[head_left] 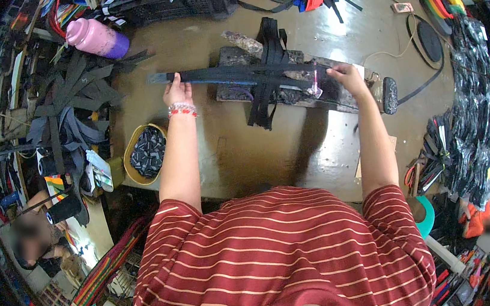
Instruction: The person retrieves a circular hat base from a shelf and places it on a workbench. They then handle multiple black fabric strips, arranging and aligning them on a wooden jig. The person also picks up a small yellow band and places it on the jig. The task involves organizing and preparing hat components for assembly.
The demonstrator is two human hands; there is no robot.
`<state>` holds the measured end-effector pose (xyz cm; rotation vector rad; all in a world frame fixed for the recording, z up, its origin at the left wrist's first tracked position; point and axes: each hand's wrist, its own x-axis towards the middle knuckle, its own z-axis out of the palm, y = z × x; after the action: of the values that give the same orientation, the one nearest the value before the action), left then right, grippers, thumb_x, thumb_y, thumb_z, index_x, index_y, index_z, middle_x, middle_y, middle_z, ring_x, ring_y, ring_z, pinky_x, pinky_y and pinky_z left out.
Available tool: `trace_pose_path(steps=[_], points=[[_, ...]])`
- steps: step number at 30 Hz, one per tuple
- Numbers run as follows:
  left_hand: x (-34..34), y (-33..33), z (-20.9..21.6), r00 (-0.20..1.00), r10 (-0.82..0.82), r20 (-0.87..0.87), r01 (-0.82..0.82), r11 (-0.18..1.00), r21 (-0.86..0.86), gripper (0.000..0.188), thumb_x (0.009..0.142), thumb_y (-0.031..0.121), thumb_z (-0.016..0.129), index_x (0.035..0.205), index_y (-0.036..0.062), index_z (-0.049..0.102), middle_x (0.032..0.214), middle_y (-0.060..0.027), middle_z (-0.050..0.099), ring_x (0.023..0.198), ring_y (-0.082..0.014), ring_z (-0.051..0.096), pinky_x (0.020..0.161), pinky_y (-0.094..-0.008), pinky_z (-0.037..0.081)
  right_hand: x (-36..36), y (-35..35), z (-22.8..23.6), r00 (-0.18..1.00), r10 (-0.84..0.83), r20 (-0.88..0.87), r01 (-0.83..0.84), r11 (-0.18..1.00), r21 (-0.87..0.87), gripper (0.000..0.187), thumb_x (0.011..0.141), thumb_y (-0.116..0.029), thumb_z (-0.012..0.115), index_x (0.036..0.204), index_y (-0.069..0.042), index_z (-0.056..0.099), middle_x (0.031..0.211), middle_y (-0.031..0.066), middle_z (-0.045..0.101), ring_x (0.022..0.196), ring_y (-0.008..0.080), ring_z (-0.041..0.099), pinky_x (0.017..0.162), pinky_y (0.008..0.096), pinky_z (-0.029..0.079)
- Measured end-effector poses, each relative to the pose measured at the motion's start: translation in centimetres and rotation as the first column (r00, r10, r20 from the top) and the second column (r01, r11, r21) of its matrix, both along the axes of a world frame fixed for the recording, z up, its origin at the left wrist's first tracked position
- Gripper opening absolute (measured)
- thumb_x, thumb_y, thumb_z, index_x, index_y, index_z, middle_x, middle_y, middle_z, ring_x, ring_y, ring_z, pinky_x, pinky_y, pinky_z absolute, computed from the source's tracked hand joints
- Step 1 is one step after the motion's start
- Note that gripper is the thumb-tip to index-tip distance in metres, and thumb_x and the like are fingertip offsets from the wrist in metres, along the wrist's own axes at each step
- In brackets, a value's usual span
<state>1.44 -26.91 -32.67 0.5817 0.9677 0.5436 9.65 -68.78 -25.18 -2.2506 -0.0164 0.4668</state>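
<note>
Two bare hands are on my feed, drawing a long black strap (212,74) out lengthwise across the upper middle of the frame. I see the left hand (177,91), left of centre, with its thumb and fingers grasping the strap near its left end, a short length running past them; a beaded bracelet (182,109) circles that wrist. The right hand (346,78), right of centre, pinches the strap's other end between thumb and fingertips. Between the hands, I make out a bundle of black straps (263,102) lying crosswise to the held one, over a dark, worn block (227,57) on the brown table (240,159). A small pinkish item lies close to the right hand, too blurred for me to identify. Left of centre, just beside the left forearm, I have a yellow tub (132,173) filled with small dark pieces (148,152). A pink and purple bottle (96,38) lies tilted at the upper left, near loose black strips (77,87). At the upper centre I see a black crate (180,4), and along the right side a stack of plastic-wrapped packs (476,114).
</note>
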Motion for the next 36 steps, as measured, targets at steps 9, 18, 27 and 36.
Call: trace_pose_path(steps=[9, 18, 27, 36], points=[[-0.9, 1.2, 0.9, 0.991, -0.134, 0.003, 0.134, 0.989, -0.068, 0.021, 0.073, 0.006, 0.066, 0.087, 0.0089, 0.052, 0.081, -0.0032, 0.057, 0.073, -0.0143, 0.053, 0.067, -0.0338, 0.044, -4.3, -0.9, -1.1, 0.976, -0.218, -0.028, 0.219, 0.95, 0.221, 0.019, 0.081, -0.024, 0.059, 0.075, -0.006, 0.056, 0.059, -0.0041, 0.045, 0.05, 0.0065, 0.039, 0.044, 0.0216, 0.029], [-6.5, -16.1, 12.9, 0.694, -0.596, 0.404, 0.613, 0.783, 0.103, 0.017, 0.079, 0.015, 0.062, 0.089, 0.0062, 0.053, 0.073, -0.0025, 0.056, 0.057, -0.0095, 0.052, 0.052, -0.0222, 0.045, -11.5, 13.1, 6.7, 0.974, -0.021, 0.227, -0.109, 0.832, 0.543, 0.008, 0.082, -0.013, 0.057, 0.078, -0.007, 0.055, 0.061, -0.0077, 0.045, 0.052, 0.0, 0.037, 0.045, 0.0161, 0.028], [-1.2, -2.5, 2.6, 0.971, 0.01, -0.24, 0.028, 0.987, 0.155, 0.019, 0.073, 0.018, 0.069, 0.075, 0.0124, 0.051, 0.067, 0.0015, 0.052, 0.055, -0.0081, 0.043, 0.05, -0.0247, 0.037, -5.5, 3.0, 8.0, 0.96, 0.235, 0.155, -0.215, 0.967, -0.135, 0.025, 0.072, -0.021, 0.067, 0.083, 0.001, 0.061, 0.069, 0.0124, 0.06, 0.063, 0.014, 0.055, 0.062, 0.0273, 0.044], [-0.6, 1.2, -1.3, 0.996, -0.082, 0.029, 0.084, 0.992, -0.092, 0.029, 0.069, 0.004, 0.069, 0.089, 0.0115, 0.049, 0.086, -0.0018, 0.057, 0.078, -0.0168, 0.053, 0.069, -0.0326, 0.042, 0.1, 0.4, -2.1, 0.998, -0.046, 0.044, 0.042, 0.996, 0.075, 0.023, 0.075, -0.021, 0.064, 0.073, 0.001, 0.059, 0.063, 0.0011, 0.056, 0.059, 0.0079, 0.044, 0.057, 0.0241, 0.038]])
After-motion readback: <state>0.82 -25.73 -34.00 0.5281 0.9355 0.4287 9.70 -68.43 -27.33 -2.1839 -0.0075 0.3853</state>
